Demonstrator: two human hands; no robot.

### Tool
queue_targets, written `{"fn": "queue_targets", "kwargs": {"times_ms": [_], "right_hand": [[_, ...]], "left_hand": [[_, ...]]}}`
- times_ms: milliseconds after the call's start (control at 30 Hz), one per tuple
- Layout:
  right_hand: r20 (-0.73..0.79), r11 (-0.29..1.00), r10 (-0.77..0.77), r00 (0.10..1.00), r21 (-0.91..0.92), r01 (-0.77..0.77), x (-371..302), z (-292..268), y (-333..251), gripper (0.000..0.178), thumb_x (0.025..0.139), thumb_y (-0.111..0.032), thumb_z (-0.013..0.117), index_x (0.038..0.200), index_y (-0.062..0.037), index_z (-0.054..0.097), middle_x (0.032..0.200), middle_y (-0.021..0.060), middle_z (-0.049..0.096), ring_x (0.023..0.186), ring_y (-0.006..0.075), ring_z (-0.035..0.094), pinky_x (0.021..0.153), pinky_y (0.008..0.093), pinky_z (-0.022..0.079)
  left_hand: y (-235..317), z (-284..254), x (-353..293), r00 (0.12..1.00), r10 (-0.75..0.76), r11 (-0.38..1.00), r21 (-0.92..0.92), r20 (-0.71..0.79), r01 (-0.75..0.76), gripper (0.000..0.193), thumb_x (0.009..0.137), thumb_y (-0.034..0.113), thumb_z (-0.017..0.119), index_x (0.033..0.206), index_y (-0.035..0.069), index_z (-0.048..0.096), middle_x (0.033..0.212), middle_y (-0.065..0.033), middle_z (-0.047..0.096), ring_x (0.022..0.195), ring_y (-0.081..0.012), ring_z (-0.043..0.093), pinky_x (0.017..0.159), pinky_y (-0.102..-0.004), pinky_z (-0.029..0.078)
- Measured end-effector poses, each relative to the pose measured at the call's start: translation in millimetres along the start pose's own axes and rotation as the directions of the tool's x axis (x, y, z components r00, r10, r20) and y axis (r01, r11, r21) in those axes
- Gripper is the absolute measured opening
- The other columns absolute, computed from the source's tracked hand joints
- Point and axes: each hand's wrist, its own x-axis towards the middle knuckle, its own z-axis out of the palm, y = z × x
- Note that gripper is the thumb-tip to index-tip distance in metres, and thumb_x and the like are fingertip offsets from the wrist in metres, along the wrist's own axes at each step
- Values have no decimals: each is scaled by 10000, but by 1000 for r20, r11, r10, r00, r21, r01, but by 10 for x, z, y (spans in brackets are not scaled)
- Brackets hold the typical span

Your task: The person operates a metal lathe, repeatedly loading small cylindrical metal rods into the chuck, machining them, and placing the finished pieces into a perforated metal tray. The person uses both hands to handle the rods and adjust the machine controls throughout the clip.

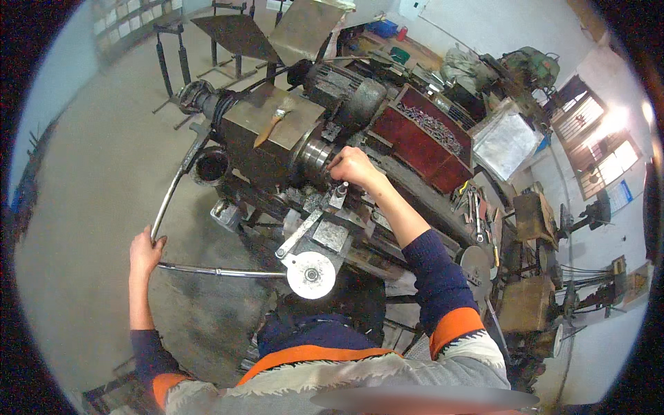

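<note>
My left hand [146, 250] is wrapped round the lower end of a long metal lever [178, 183], which runs up to the left end of a lathe-like machine [277, 114]. At the shiny round spindle nose [317, 156], my right hand [353, 166] has its fingers pinched together; whatever they hold is hidden. Just below that hand stands a tool post with a bolt [339, 194] and a flat handle [301, 234]. A white disc [311, 275] with a long rod [221, 271] sits nearer me; the rod's far end lies close beside my left hand.
A wooden-handled brush [270, 130] lies on the machine's top cover. Behind my right hand is a red tray [415, 145] of small metal pieces. Wrenches and other hand tools [478, 218] lie at the right, near a round metal disc [476, 265]. A motor [346, 90] stands behind.
</note>
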Motion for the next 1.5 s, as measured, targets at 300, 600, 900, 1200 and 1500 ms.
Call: {"fn": "queue_targets", "kwargs": {"times_ms": [300, 600, 900, 1200, 1500], "right_hand": [[51, 993, -54, 997, 108, 48, -20, -57, -36, 310, 565, -200, 592, 815, -38, 677, 675, 178, 617, 599, 238, 610, 599, 316, 479], [-15, 989, -150, 989, 14, 151, 28, -42, -45, 261, 571, -165, 577, 765, -18, 672, 661, 167, 617, 583, 246, 608, 584, 310, 477], [-366, 993, -94, 926, 35, 114, -1122, -608, 591, 312, 571, -95, 580, 869, -35, 652, 900, 146, 623, 856, 282, 586, 783, 337, 456], [-416, 861, 476, 775, 38, -508, -3479, -546, 1753, 249, 599, -61, 553, 816, 3, 658, 754, 159, 642, 704, 232, 636, 665, 294, 482], [-460, 634, 734, 499, 205, -745, -4535, -481, 2222, 254, 589, -81, 541, 790, -3, 676, 730, 170, 646, 683, 220, 635, 658, 289, 479]], "left_hand": [[-306, -5, 455, 997, 69, 943, 328, -17, -60, 190, 640, 50, 597, 827, 24, 573, 737, -175, 592, 729, -332, 588, 630, -438, 466], [-1346, -32, 1689, 984, 97, 875, 484, -152, -12, 134, 667, 41, 565, 797, 21, 584, 751, -179, 595, 741, -312, 598, 641, -395, 473], [467, 760, 1470, 991, 132, 966, -219, -25, -134, 317, 724, 179, 571, 973, -16, 573, 923, -187, 605, 841, -330, 591, 750, -389, 466], [828, 2345, 1531, 732, 498, 676, 320, 465, -664, 247, 791, 158, 466, 998, 177, 599, 834, -107, 631, 793, -266, 618, 670, -395, 479], [583, 2469, 1463, 911, 169, 958, 154, 378, -241, 268, 704, 168, 569, 946, 53, 569, 964, -177, 604, 901, -314, 594, 751, -418, 488]]}}
